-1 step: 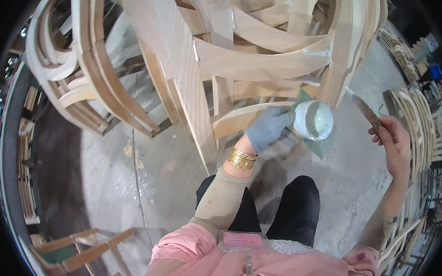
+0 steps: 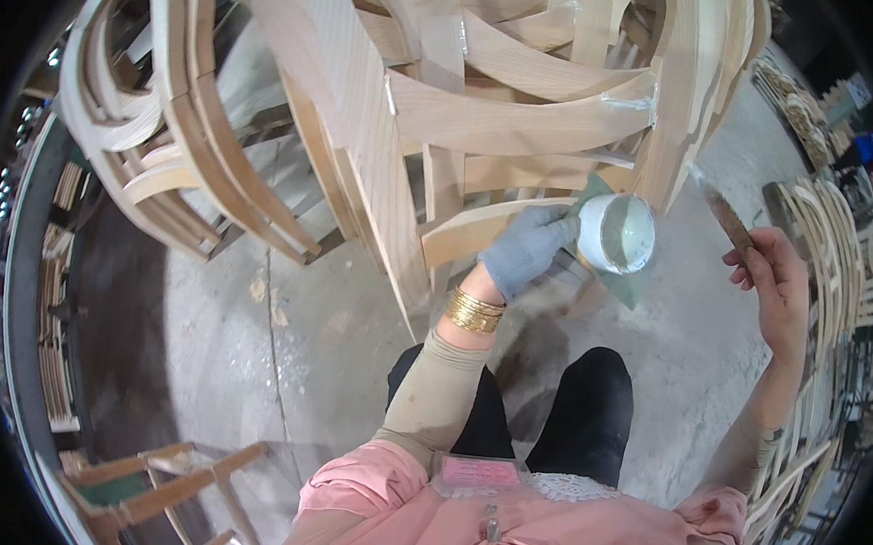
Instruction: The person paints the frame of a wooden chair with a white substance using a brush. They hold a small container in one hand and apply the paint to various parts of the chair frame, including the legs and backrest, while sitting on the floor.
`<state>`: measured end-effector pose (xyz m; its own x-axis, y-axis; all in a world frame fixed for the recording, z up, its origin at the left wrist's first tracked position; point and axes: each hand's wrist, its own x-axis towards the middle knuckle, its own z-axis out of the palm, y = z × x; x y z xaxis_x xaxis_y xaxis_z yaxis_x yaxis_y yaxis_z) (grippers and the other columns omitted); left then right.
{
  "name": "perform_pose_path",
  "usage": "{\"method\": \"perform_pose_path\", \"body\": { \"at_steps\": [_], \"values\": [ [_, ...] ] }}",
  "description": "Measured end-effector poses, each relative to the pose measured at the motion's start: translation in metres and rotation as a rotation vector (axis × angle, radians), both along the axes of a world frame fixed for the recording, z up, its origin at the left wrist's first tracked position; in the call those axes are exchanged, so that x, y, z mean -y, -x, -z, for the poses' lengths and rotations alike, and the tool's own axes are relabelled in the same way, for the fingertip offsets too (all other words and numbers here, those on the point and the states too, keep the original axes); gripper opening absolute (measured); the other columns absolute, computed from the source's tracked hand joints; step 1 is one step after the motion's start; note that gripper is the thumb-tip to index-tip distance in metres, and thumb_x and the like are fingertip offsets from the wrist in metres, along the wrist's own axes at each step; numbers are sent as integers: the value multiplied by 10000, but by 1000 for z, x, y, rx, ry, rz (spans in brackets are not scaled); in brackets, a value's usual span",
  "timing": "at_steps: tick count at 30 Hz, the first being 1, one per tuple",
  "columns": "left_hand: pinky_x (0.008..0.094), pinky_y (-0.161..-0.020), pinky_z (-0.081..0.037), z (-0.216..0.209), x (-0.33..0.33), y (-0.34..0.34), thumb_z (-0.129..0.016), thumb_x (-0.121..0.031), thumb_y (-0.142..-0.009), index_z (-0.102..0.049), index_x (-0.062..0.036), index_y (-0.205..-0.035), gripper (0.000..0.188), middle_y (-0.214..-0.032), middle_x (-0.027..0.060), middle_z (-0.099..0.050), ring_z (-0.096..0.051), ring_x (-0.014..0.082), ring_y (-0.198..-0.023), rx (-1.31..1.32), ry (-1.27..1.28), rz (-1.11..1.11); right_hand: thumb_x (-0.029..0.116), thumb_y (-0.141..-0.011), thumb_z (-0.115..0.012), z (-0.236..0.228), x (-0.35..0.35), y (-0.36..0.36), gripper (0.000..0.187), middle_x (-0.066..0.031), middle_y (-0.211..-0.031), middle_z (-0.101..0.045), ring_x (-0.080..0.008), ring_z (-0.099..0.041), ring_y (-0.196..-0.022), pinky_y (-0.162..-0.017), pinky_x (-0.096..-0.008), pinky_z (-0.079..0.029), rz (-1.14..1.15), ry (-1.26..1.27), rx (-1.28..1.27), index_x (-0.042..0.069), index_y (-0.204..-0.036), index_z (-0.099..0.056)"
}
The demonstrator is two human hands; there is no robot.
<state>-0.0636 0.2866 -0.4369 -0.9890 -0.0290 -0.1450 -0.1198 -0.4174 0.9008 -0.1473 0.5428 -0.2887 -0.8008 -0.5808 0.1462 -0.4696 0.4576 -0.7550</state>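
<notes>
In my left hand [image 2: 526, 253], which wears a grey glove, I grip a small white cup [image 2: 590, 243] from its left side. Pale, wet-looking paste [image 2: 628, 235] lines the inside of the cup. A green sheet [image 2: 621, 287], perhaps sandpaper, sticks out behind and below it. My bare right hand [image 2: 777, 280] pinches a narrow brown spatula [image 2: 724, 218], whose whitish tip points up and left, apart from the cup and the wood. Ahead stands a stack of pale wooden chair frames [image 2: 514, 119], with white smears [image 2: 628, 103] at the joints of the nearest curved rail.
More curved wooden frames [image 2: 193, 112] stand at the left. A rack of curved parts [image 2: 828, 244] runs along the right. At lower left is a wooden frame [image 2: 183, 496] with a green panel. My knees [image 2: 587, 409] are above the concrete floor [image 2: 356, 308].
The whole view has shifted very slightly. Both hands keep their holds on the cup and the spatula.
</notes>
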Motion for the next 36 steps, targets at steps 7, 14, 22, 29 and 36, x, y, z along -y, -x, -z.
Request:
{"method": "perform_pose_path", "body": {
  "at_steps": [7,14,22,29,36],
  "values": [
    [336,-598,-579,-66,19,-117,-436,-213,-907,-498,101,-1147,399,-939,202,-634,-672,277,-733,61,103,-474,50,-905,-482,59,76,-15,294,-70,-867,-642,-134,-560,-665,-633,-256,-453,-157,273,-51,79,-1183,-575],
    [397,-716,-571,-55,24,-210,-382,-217,-937,-479,93,-1142,384,-998,263,-606,-653,335,-833,-47,160,-1101,26,-851,-535,78,158,-24,337,-127,-827,-579,-266,-549,-704,-643,-328,-445,-440,283,-364,111,-1172,-592],
    [368,-740,-564,-63,-6,-212,-432,-187,-945,-460,62,-1187,348,-979,193,-612,-657,290,-847,15,349,-1179,78,-800,-564,56,128,-67,276,-111,-803,-612,-273,-605,-698,-637,-361,-481,-798,275,-480,129,-1054,-658],
    [298,-731,-553,-64,-24,-191,-425,-112,-946,-510,51,-1145,271,-935,103,-613,-642,180,-827,-83,585,-1170,22,-726,-561,17,135,-81,203,-94,-799,-640,-270,-642,-765,-612,-381,-521,-652,-156,-911,104,-872,-676],
    [298,-750,-551,-68,-41,-190,-419,-125,-956,-508,59,-1163,291,-967,117,-612,-638,179,-856,-94,622,-1124,12,-743,-530,17,126,-52,219,-170,-780,-642,-270,-646,-722,-594,-385,-510,-978,-138,-563,11,-908,-674]
  ]
}}
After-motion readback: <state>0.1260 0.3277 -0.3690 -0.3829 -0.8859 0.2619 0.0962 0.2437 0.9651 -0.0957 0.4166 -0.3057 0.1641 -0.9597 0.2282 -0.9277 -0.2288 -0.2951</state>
